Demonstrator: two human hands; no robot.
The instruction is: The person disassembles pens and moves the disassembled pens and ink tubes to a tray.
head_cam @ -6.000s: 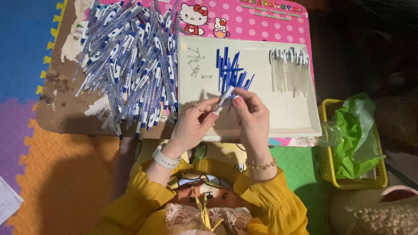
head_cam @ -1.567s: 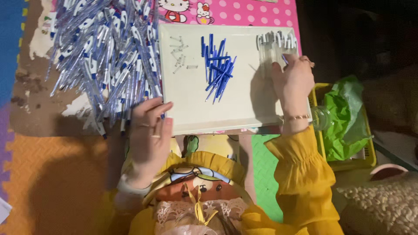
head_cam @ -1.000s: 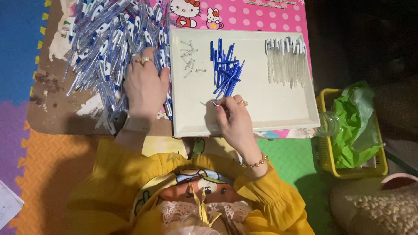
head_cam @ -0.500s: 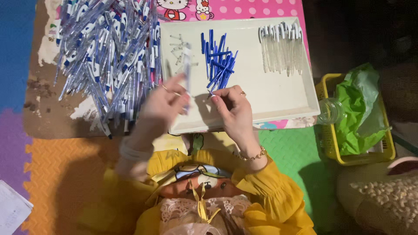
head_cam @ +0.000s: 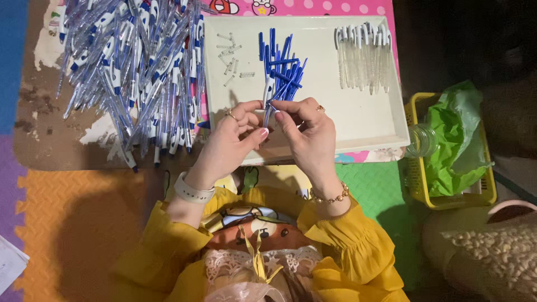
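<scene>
Foam mats in orange, blue, purple and green cover the floor, and a low worktop (head_cam: 67, 151) with worn brown paint fills the upper left of the frame. On it we see a big heap of pens (head_cam: 134, 72), white and clear with blue ends, lying every which way. Just right of the heap sits a white tray (head_cam: 358, 128) in the upper middle. Inside it, small springs (head_cam: 230, 59) are scattered at its upper left, a bunch of blue refills (head_cam: 282, 70) lies in the middle, and a row of clear barrels (head_cam: 363, 56) lines its upper right. Our two hands meet over the tray's near edge, at the centre of the frame. The left hand (head_cam: 229, 142) has its grip pinched on the lower part of one pen (head_cam: 268, 98), thumb against fingers; the right hand (head_cam: 305, 131) pinches the same pen just beside it, fingertips curled in at the pen's middle. The pen's long axis runs nearly up and down in the frame, its white upper end pointing toward the refills and touching or overlapping their lower tips; we cannot tell which. Both hands are equally close to it, one on each side. At the right stands a yellow basket (head_cam: 417, 184) lined with a green bag (head_cam: 456, 134), well apart from the hands.
</scene>
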